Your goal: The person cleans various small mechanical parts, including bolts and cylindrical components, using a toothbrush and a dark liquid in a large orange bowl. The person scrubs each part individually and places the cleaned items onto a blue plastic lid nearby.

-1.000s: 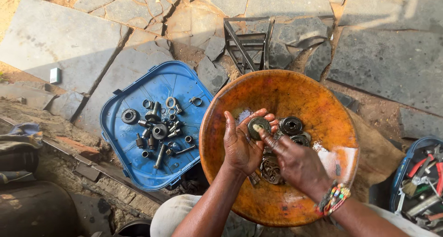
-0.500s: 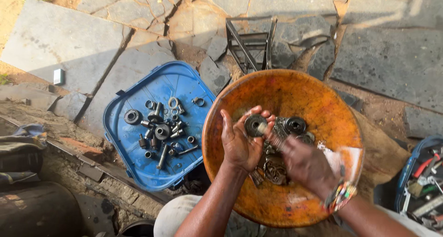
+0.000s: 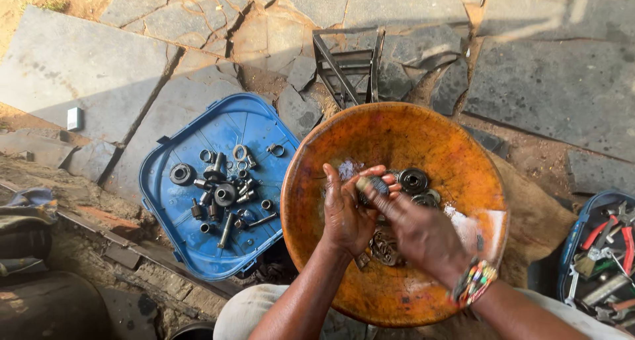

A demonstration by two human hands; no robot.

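A wide orange bowl (image 3: 423, 138) rests on my lap, with several dark metal gears and rings (image 3: 414, 180) lying in it. My left hand (image 3: 345, 214) holds a small round metal part (image 3: 372, 182) over the middle of the bowl. My right hand (image 3: 418, 229), with a beaded bracelet on the wrist, has its fingers laid over that same part. More greasy parts (image 3: 383, 246) show under my hands.
A blue plastic lid (image 3: 198, 241) lies to the left with several bolts, nuts and bearings (image 3: 225, 194) on it. A metal frame (image 3: 347, 65) stands behind the bowl on stone paving. A box of tools (image 3: 605, 260) sits at the right edge.
My right hand has moved up from the bowl's bottom onto the round part in my left hand and now covers most of it.
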